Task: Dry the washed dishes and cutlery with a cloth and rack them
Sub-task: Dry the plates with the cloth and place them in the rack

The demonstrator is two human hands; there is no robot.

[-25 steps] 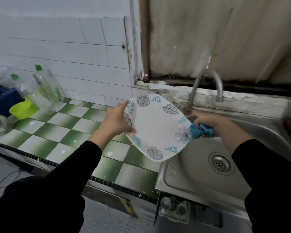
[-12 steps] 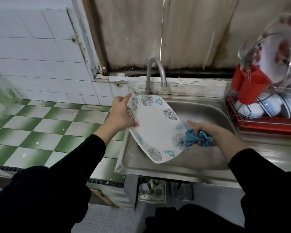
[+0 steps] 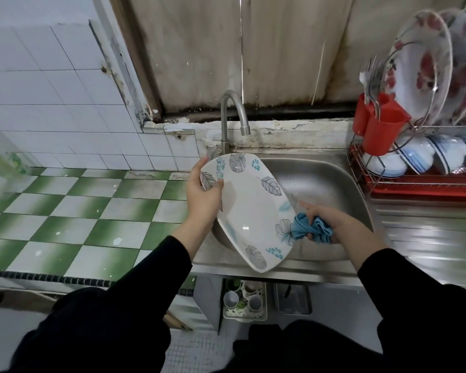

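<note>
Over the sink (image 3: 320,179), we hold the plate (image 3: 249,208) tilted, its patterned face turned up toward the camera. The left hand (image 3: 203,195) grips the plate's upper left corner: the thumb lies across the face and the fingers pass behind the rim. The right hand (image 3: 331,219) is closed round the cloth (image 3: 311,228), a bunched blue wad, and presses it against the plate's right edge, over a flower print. The plate's lower corner hangs at the sink's front rim; we cannot tell whether it touches the steel. The tap (image 3: 233,117) stands behind the plate, its spout turned over the basin.

To the right of the sink, the rack (image 3: 425,184) sits at the back of the drainboard (image 3: 428,232). It carries floral plates (image 3: 425,65) standing on edge in the upper tier and striped bowls (image 3: 414,154) leaning in the lower tier. A red cup (image 3: 379,133) hangs on the rack's left end and holds forks (image 3: 369,76), tines up.

To the left of the sink runs the counter (image 3: 92,211), tiled in green and white checks. Both sleeves (image 3: 145,278) are black.
</note>
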